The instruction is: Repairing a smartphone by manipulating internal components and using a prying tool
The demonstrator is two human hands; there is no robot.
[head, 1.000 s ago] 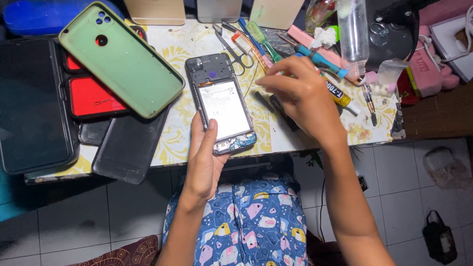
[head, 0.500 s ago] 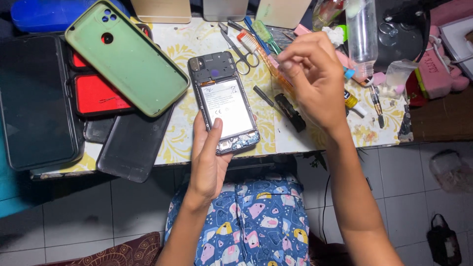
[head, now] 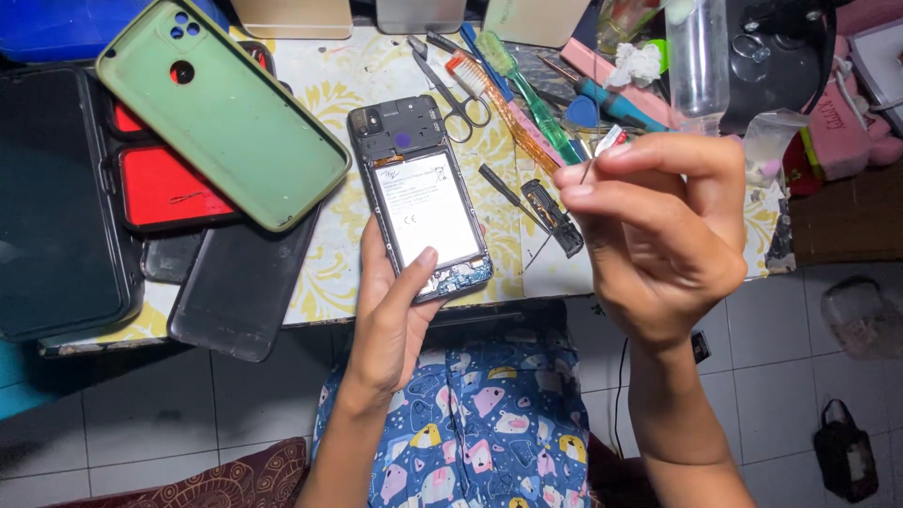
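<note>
The left hand [head: 400, 315] reaches up from the lap with the palm turned upward, cradling an opened phone [head: 420, 198] whose back cover is off. Its fingers wrap behind the phone and the thumb presses on the lower edge of the white battery label, so the hand is closed around the phone. The phone's top end rests on the bench [head: 348, 80], just ahead of those fingertips.

The right hand [head: 663, 230] is raised above the bench edge, wrist bent, knuckles toward the camera. Its thumb and forefinger pinch a thin metal pin [head: 588, 169] that sticks out to the left of the fingertips; the other fingers curl in loosely.

Just beyond the right fingertips lie one small black part [head: 553, 216] and one small screwdriver [head: 503, 188]. Farther off lie one pair of scissors [head: 453, 94] and one toothbrush [head: 489, 99]. To the left of the left hand's fingers sit one green phone case [head: 221, 108], tilted over one red tray [head: 160, 188], and one dark back cover [head: 240, 282].
</note>
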